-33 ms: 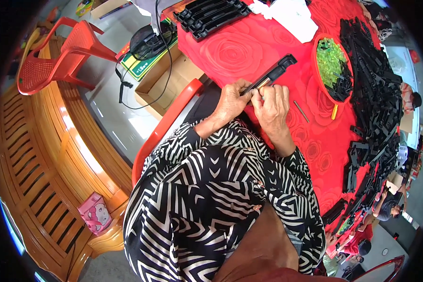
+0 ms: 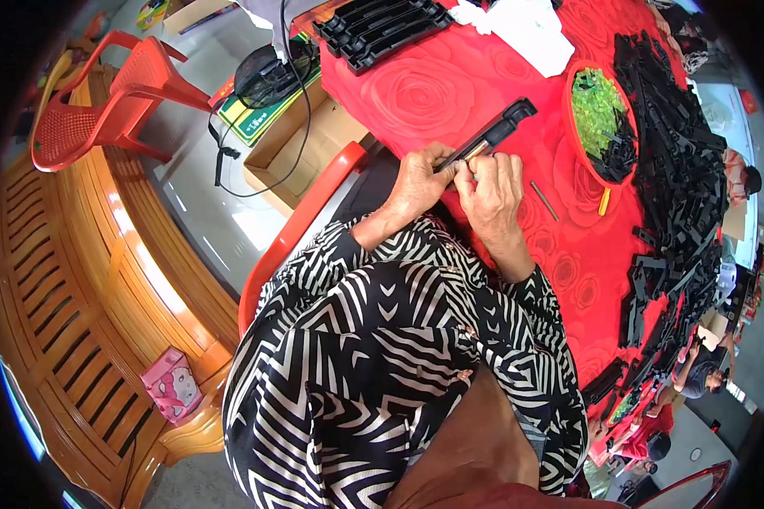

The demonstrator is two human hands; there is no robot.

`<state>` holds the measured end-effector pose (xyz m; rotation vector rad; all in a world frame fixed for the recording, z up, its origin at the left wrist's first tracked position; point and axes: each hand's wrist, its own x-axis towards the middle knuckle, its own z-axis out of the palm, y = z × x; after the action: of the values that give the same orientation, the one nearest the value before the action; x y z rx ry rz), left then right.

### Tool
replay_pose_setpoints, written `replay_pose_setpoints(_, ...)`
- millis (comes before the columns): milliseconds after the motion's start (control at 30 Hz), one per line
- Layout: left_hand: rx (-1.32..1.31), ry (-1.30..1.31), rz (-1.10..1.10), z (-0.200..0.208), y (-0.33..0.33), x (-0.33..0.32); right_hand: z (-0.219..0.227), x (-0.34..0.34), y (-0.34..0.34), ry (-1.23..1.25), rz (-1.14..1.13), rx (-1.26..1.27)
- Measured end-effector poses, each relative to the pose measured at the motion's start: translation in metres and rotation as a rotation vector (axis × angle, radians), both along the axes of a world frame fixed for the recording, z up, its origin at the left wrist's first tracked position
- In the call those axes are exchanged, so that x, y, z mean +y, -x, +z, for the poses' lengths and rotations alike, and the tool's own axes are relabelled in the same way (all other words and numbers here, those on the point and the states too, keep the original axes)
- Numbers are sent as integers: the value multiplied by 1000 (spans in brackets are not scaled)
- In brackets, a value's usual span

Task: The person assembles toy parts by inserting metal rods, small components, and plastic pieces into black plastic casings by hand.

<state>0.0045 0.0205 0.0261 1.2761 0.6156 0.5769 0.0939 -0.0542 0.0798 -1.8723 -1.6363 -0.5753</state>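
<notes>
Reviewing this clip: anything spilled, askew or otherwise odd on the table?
Nothing looks clearly spilled or damaged. Mildly odd: small black pieces share the red bowl with green ones, bunched toward its lower end, so they may be mixed, perhaps deliberately.

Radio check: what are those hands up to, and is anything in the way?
Left hand gripping long black part. Right hand curled against it, grip partly hidden. Thin rod nearby on red cloth, touching neither hand.
</notes>
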Motion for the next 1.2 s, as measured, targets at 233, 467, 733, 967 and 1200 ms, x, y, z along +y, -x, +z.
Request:
replay_pose_setpoints(233,-45,5,-19,1,0,4,12,0,-6,11,36,108)
replay_pose_setpoints(467,-36,-51,-18,5,-1,2,25,-4,-6,53,20,194)
replay_pose_setpoints(733,-65,46,-43,10,-7,3,33,0,-11,37,-47,299)
replay_pose_setpoints(967,-15,116,-82,22,-6,2,31,-9,-17,72,-85,601)
replay_pose_setpoints(1200,152,-19,-81,24,-8,4,17,-9,-23,56,-149,703)
